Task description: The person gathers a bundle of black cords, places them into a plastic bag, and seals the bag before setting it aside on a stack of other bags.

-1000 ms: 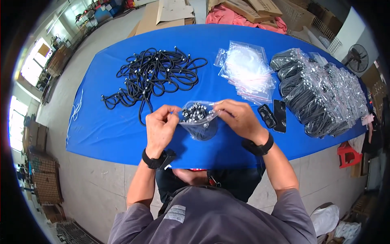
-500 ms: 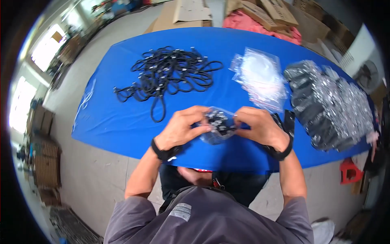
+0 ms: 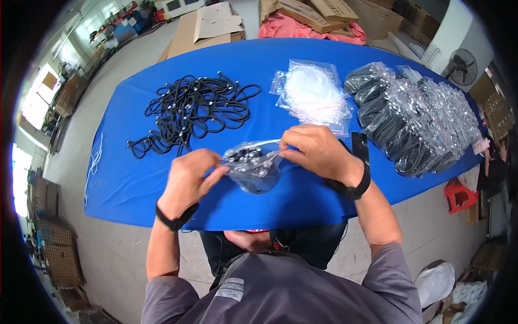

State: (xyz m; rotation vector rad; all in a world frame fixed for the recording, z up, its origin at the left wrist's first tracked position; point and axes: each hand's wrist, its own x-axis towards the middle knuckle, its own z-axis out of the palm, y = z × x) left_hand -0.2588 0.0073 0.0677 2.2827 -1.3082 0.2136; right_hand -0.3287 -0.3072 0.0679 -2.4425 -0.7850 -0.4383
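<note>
Between my two hands is a clear plastic bag with black elastic cords inside, their silvery ends bunched near its mouth. My left hand pinches one upper corner of the bag between thumb and fingers. The opposite corner is gripped by my right hand, so the upper edge is stretched between them. A loose tangle of black cord loops with metal ends lies beyond my left hand. Past my right hand rests a stack of flat clear bags. Filled bags of black cords are heaped at the right.
A blue cloth covers the table. White string lies at its left edge, and a black strap-like piece is beside my right wrist. Cardboard and pink fabric sit beyond the far edge. A red stool stands at right.
My hands have moved apart, the left one leftward and nearer me, drawing the bag's upper edge wide. The bag has shifted left of where it was, and the head view has turned somewhat.
</note>
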